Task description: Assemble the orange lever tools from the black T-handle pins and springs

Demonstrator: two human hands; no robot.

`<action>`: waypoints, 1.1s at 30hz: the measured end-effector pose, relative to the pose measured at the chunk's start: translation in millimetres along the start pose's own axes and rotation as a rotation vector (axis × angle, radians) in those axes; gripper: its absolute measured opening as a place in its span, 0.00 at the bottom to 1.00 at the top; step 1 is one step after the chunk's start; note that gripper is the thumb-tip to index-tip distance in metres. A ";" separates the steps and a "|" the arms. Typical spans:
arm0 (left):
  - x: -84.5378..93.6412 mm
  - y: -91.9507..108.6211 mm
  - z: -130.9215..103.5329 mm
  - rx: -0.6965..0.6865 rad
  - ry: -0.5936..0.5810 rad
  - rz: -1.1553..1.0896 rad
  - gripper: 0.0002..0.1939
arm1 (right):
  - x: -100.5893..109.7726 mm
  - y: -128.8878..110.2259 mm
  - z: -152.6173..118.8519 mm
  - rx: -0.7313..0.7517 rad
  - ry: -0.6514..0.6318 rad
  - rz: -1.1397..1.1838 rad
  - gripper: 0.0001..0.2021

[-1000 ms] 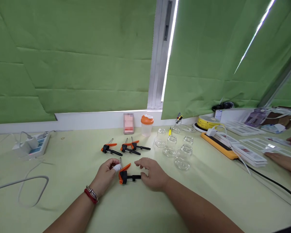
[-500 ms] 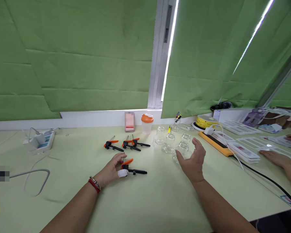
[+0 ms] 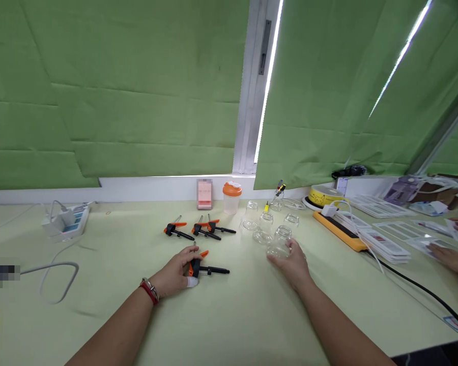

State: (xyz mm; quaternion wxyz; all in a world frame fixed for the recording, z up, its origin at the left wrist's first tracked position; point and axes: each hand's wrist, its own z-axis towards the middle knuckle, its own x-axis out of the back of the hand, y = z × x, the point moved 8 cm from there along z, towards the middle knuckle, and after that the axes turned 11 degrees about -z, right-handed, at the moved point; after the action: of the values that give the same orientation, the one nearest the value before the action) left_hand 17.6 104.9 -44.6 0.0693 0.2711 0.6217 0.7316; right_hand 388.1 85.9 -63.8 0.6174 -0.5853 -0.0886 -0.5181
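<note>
My left hand (image 3: 175, 273), with white tape on a fingertip, has its fingers closed on a black and orange clamp (image 3: 209, 270) lying on the table. Behind it lie three similar clamps (image 3: 178, 231) in a loose row. My right hand (image 3: 294, 264) is wrapped round the lower part of the nearest glass jar (image 3: 279, 244), which stands on the table with its narrow rim up. More clear glass jars (image 3: 264, 229) stand just behind and to the left of it.
An orange-lidded cup (image 3: 232, 198) and a pink-screened phone (image 3: 204, 194) stand by the wall. An orange power strip (image 3: 339, 231) and white trays (image 3: 377, 241) lie right. Another person's hands (image 3: 448, 256) are at far right. A white power strip (image 3: 76, 223) sits left.
My right hand has moved down and left and closed round the nearest jar. My left hand has closed in on the near clamp. The other person's hands have shifted slightly.
</note>
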 end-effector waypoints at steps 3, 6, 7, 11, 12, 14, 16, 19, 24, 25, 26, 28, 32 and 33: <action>-0.1 3.0 0.2 -0.009 0.019 -0.018 0.26 | -4.7 2.2 -1.4 -0.055 -0.123 -0.053 0.43; 0.5 6.4 -0.8 -0.015 0.031 0.000 0.26 | -0.6 -2.9 -3.2 -0.077 -0.161 -0.044 0.42; 0.9 7.9 -1.3 -0.018 0.035 0.011 0.26 | 2.9 -6.8 -3.9 -0.068 -0.149 -0.035 0.41; 3.5 13.1 -2.5 -0.041 0.053 0.067 0.25 | 22.5 -34.2 -10.5 0.054 -0.026 -0.029 0.37; 4.4 13.6 -2.3 -0.049 0.059 0.078 0.25 | 26.2 -42.9 -13.2 0.091 -0.003 -0.031 0.38; 6.6 12.9 -1.2 -0.064 0.076 0.091 0.26 | 30.2 -62.9 -18.4 0.177 0.011 -0.021 0.38; 9.6 10.2 0.3 -0.074 0.101 0.101 0.27 | 28.3 -82.3 -21.4 0.242 -0.038 0.023 0.38; 14.9 4.7 2.4 -0.073 0.141 0.124 0.28 | 20.3 -108.0 -19.8 0.272 -0.154 0.148 0.39; 22.2 1.6 3.3 -0.076 0.188 0.168 0.27 | -1.0 -138.9 -13.7 0.269 -0.335 0.451 0.42; 23.0 1.5 3.2 -0.077 0.193 0.174 0.27 | -6.4 -139.8 -13.4 0.254 -0.360 0.515 0.42; 23.5 1.3 3.1 -0.077 0.196 0.179 0.27 | -11.9 -138.3 -13.4 0.233 -0.379 0.574 0.43; 23.7 1.0 3.0 -0.075 0.197 0.186 0.26 | -23.0 -129.8 -14.5 0.191 -0.418 0.660 0.42; 22.1 1.6 2.9 -0.074 0.195 0.195 0.27 | -37.2 -113.9 -19.1 0.229 -0.560 0.680 0.38; 21.2 2.2 3.0 -0.075 0.190 0.197 0.27 | -36.9 -110.6 -18.4 0.233 -0.576 0.684 0.38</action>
State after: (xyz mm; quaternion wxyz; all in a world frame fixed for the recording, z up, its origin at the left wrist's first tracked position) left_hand 1.7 116.4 -35.7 -0.0517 0.2576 0.5681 0.7799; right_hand 280.2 115.3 -26.0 0.7648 -0.6278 -0.1160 -0.0873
